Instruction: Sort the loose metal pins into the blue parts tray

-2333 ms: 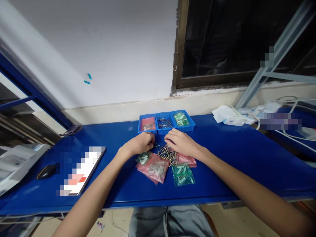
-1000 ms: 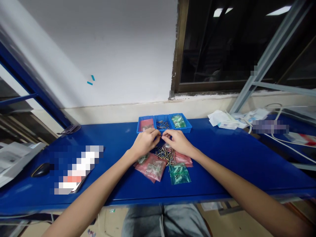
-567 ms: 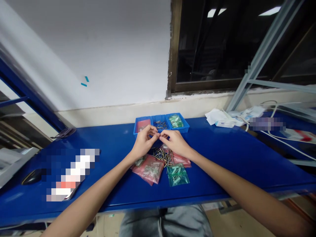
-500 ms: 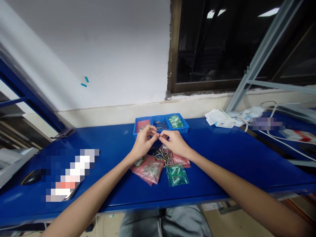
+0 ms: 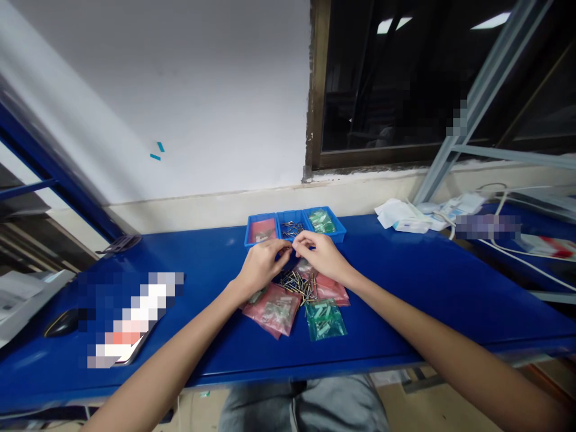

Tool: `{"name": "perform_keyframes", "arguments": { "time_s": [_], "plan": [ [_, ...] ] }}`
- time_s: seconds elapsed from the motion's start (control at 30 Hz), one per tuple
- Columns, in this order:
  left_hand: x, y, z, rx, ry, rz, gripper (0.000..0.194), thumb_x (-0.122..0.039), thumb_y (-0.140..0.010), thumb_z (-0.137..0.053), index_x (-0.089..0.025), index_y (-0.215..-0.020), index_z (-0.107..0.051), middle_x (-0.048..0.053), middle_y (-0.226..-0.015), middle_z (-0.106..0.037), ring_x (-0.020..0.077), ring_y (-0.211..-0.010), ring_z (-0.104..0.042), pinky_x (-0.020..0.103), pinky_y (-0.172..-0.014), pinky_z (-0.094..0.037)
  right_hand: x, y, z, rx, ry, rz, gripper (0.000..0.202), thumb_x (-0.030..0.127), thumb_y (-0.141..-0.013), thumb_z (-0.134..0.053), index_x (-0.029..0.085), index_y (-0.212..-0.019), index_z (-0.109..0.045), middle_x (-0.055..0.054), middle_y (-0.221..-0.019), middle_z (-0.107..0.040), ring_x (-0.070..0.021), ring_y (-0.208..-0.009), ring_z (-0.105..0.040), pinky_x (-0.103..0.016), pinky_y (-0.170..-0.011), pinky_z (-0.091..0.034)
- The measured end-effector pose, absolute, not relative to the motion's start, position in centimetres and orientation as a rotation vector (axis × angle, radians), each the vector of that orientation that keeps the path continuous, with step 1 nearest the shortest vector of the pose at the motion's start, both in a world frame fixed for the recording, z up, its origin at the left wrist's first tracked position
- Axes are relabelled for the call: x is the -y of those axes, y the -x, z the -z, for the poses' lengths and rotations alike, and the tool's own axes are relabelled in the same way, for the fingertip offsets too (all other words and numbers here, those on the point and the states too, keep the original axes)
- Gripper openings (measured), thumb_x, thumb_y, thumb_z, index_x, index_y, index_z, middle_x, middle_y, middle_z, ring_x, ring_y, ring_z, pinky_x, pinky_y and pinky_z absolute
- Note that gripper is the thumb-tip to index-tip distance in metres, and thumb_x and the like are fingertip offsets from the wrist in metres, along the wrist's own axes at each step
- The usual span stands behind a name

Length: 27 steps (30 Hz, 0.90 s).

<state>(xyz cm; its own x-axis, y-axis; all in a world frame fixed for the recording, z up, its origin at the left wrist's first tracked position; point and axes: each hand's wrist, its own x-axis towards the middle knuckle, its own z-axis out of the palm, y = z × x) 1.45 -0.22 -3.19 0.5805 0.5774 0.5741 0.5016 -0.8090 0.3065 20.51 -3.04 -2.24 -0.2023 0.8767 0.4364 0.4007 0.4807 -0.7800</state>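
The left grip (image 5: 263,263) and right grip (image 5: 318,253) sit fingertips just beside each other above the flat blue table (image 5: 405,270). Behind the left grip stands a blue plastic left bin (image 5: 262,216) with a pink plastic pouch (image 5: 261,228) in it; behind the gap between the grips, a blue plastic middle bin (image 5: 288,214) with slim metal pins (image 5: 292,228); behind the right grip, a blue plastic right bin (image 5: 343,228) with green plastic packets (image 5: 322,221). Before the grips lies a loose metal pin heap (image 5: 299,287), between a pink plastic bag (image 5: 275,307) before the left grip and a green plastic bag (image 5: 326,320) before the right. Well left of the left grip lies a black mouse (image 5: 62,323).
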Motion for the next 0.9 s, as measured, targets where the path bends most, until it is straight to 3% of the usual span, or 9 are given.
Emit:
{"name": "perform_keyframes", "arguments": {
  "time_s": [0.2, 0.4, 0.57, 0.73, 0.9],
  "plan": [
    [0.5, -1.7, 2.8, -0.842, -2.461, -1.125, 0.019, -0.024, -0.096, -0.052, -0.017, -0.112, -0.059, 0.004, -0.091, -0.072, 0.0136, -0.075, -0.067, 0.025, -0.069, -0.052, 2.9, -21.0, 1.7, 1.883, 1.105, -0.613, 0.011, 0.014, -0.087, -0.059, 0.018, -0.093, -0.068, -0.005, -0.09, -0.073, -0.0167, -0.082, -0.067, -0.031, -0.078, -0.051],
    [0.5, -1.8, 2.6, -0.806, -2.34, -1.097, 0.01, -0.025, -0.097, -0.053, -0.016, -0.101, -0.056, 0.003, -0.085, -0.07, 0.0138, -0.075, -0.067, 0.025, -0.068, -0.052, 3.1, -21.2, 1.7, 1.97, 1.116, -0.535, 0.01, 0.013, -0.088, -0.061, 0.018, -0.085, -0.069, -0.002, -0.084, -0.073, -0.0152, -0.075, -0.065, -0.028, -0.071, -0.048],
    [0.2, -1.2, 2.5, -0.903, -2.51, -1.03, 0.044, -0.025, -0.095, -0.054, -0.016, -0.136, -0.039, 0.007, -0.097, -0.072, 0.0156, -0.075, -0.068, 0.027, -0.068, -0.053, 0.8, -22.2, 0.6, 2.123, 1.105, -0.053, 0.017, 0.017, -0.096, -0.053, 0.017, -0.095, -0.069, -0.006, -0.096, -0.073, -0.02, -0.09, -0.064, -0.033, -0.083, -0.046],
    [0.1, -0.6, 2.0, -1.157, -2.829, -0.979, 0.04, -0.024, -0.095, -0.048, -0.015, -0.134, -0.044, 0.009, -0.095, -0.07, 0.0202, -0.082, -0.068, 0.03, -0.068, -0.05, -1.4, -21.9, -0.2, 2.303, 1.27, 0.379, 0.02, 0.018, -0.097, -0.049, 0.015, -0.102, -0.068, -0.013, -0.098, -0.068, -0.0266, -0.098, -0.058, -0.037, -0.082, -0.045],
    [0.1, -0.2, 1.4, -1.19, -2.926, -0.832, 0.026, -0.025, -0.096, -0.045, -0.016, -0.118, -0.057, 0.009, -0.089, -0.07, 0.0191, -0.071, -0.065, 0.029, -0.059, -0.044, 1.4, -21.3, 1.5, 2.335, 1.157, 0.337, 0.025, 0.023, -0.099, -0.044, 0.016, -0.108, -0.067, -0.013, -0.103, -0.066, -0.0274, -0.102, -0.055, -0.04, -0.086, -0.045]
  ]
}}
